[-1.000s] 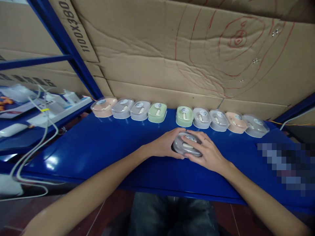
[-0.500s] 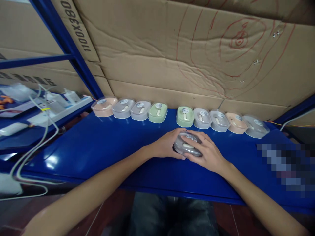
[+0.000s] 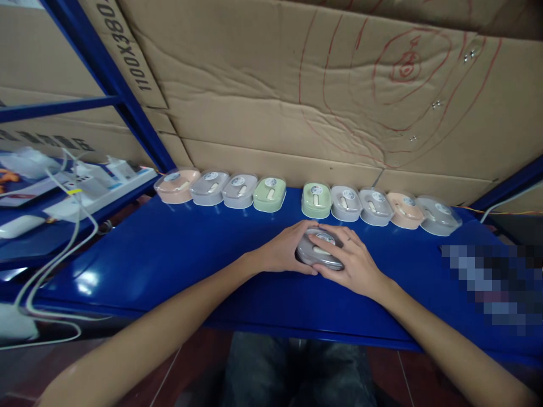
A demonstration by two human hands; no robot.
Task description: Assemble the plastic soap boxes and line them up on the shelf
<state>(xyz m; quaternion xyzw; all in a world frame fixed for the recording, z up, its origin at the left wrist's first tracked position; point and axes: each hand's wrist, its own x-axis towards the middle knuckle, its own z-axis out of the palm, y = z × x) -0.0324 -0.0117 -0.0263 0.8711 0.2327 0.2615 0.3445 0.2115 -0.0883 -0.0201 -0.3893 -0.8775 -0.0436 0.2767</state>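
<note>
Head view: grey case point(image 3: 319, 255) flat on blue surface point(image 3: 178, 254), mid-front, long axis running left-right. Left hand point(image 3: 283, 251) cups its left end, right hand point(image 3: 354, 264) lies over top and right end; fingers point(image 3: 323, 242) of both clamped on it, equally near. Row of cases point(image 3: 307, 199) just behind, apart, along cardboard wall point(image 3: 271, 102). Cables point(image 3: 63, 226) well left.

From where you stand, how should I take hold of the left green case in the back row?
Grip the left green case across its short front and back faces, coming down from above. Its left side touches a grey case; only the right side faces the gap, and the cardboard wall stands close behind.
</note>
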